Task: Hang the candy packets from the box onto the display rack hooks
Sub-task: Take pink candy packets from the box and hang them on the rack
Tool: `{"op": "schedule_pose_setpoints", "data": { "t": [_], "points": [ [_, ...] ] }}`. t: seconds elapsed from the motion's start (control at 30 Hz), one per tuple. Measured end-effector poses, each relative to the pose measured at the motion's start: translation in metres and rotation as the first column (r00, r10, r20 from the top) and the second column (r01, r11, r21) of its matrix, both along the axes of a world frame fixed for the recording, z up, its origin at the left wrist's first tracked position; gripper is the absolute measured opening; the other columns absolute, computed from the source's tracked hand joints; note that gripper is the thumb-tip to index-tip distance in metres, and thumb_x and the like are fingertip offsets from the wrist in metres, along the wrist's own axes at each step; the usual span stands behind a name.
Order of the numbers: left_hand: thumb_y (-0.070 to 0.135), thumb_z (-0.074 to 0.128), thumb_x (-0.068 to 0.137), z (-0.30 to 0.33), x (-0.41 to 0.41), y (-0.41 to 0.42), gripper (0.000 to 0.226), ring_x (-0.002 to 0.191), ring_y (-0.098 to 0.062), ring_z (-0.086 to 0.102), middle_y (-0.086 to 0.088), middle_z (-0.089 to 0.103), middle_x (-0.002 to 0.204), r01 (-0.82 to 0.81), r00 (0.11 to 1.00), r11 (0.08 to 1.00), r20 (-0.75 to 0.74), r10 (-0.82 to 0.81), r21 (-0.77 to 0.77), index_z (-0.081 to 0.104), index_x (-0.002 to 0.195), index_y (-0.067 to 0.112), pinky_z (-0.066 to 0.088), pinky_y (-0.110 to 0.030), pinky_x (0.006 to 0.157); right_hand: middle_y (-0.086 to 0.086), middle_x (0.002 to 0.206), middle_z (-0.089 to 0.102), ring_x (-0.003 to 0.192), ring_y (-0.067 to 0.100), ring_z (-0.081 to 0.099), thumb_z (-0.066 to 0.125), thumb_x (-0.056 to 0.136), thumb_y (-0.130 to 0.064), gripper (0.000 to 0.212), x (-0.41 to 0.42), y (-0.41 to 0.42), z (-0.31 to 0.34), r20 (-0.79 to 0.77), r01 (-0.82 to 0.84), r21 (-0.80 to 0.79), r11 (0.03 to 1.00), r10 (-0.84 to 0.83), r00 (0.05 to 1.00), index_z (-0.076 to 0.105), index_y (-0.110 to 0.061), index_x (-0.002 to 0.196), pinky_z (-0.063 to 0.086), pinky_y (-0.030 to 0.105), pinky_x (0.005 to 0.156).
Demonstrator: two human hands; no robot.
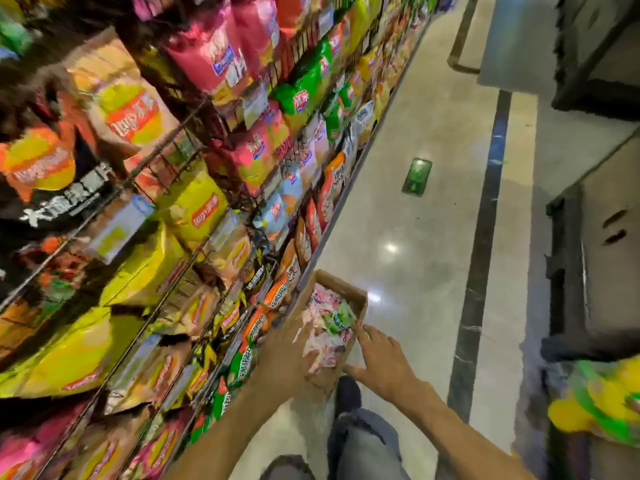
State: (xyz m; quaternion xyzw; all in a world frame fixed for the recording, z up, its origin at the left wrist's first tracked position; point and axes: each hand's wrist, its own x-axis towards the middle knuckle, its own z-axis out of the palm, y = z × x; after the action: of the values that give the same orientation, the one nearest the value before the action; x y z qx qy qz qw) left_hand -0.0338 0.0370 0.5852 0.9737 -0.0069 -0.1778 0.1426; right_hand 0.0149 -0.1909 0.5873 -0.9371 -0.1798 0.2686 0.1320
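- The display rack [194, 216] on the left is crowded with hanging snack bags; whether any candy packets from the box hang there cannot be told through the blur.
- The left hand [284, 362] is down in the cardboard box [360, 299] on the floor, seemingly gripping a pink-and-white candy packet [322, 351], though blur hides the fingers.
- The right hand [384, 362] hovers at the box's near edge, fingers spread, holding nothing.
- The box looks well stocked, so most of the hanging seems left to do.

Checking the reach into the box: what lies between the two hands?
In the head view, pink-and-white candy packets in the cardboard box lie between the left hand and the right hand.
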Motion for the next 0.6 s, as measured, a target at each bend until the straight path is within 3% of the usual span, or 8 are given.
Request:
{"op": "schedule_pose_setpoints", "data": {
  "t": [0.17,0.27,0.37,0.43,0.6],
  "points": [
    [0.04,0.049,0.106,-0.036,0.066,0.003,0.058,0.152,-0.029,0.029,-0.009,0.033,0.164,-0.008,0.997,0.996,-0.071,0.002,-0.084,0.036,0.157,0.016,0.021,-0.043,0.125,0.003,0.157,0.042,0.137,0.028,0.049,0.051,0.085,-0.073,0.091,0.064,0.015,-0.05,-0.096,0.036,-0.005,0.999,-0.037,0.995,0.024,-0.027,0.159,0.042,0.04,0.111],
    [0.041,0.05,0.105,-0.092,0.097,0.012,0.055,0.151,-0.026,0.034,-0.008,0.043,0.158,-0.054,0.995,0.992,-0.088,0.044,-0.11,0.042,0.154,0.017,0.029,-0.042,0.123,0.003,0.158,0.042,0.137,0.027,0.05,0.051,0.086,-0.072,0.089,0.09,0.03,-0.089,-0.163,0.116,0.014,0.993,-0.112,0.98,0.026,-0.026,0.158,0.043,0.04,0.111],
    [0.058,0.035,0.104,-0.176,0.123,0.024,0.06,0.154,-0.017,0.027,0.006,0.035,0.163,-0.067,0.981,0.989,-0.189,0.041,-0.135,0.023,0.16,0.039,0.026,-0.038,0.125,0.003,0.157,0.042,0.137,0.026,0.049,0.033,0.076,-0.078,0.097,0.114,0.043,-0.145,-0.177,0.168,0.027,0.985,-0.16,0.971,0.027,-0.026,0.158,0.042,0.041,0.11],
    [0.052,0.039,0.106,-0.231,0.141,0.029,0.06,0.153,-0.017,0.026,0.004,0.031,0.165,-0.077,0.963,0.988,-0.265,0.038,-0.137,0.025,0.161,0.031,0.022,-0.036,0.125,0.003,0.152,0.048,0.132,0.027,0.053,0.035,0.075,-0.079,0.096,0.126,0.048,-0.199,-0.178,0.216,0.039,0.976,-0.206,0.962,0.032,-0.027,0.156,0.044,0.042,0.108],
    [0.042,0.043,0.106,-0.364,0.175,0.04,0.058,0.15,-0.022,0.034,-0.004,0.036,0.163,-0.029,0.963,0.985,-0.267,-0.017,-0.168,0.032,0.159,0.019,0.021,-0.033,0.122,0.004,0.146,0.053,0.126,0.029,0.058,0.045,0.084,-0.073,0.082,0.138,0.054,-0.337,-0.234,0.256,-0.009,0.967,-0.251,0.939,0.033,-0.032,0.154,0.05,0.044,0.103]
  ]
}}
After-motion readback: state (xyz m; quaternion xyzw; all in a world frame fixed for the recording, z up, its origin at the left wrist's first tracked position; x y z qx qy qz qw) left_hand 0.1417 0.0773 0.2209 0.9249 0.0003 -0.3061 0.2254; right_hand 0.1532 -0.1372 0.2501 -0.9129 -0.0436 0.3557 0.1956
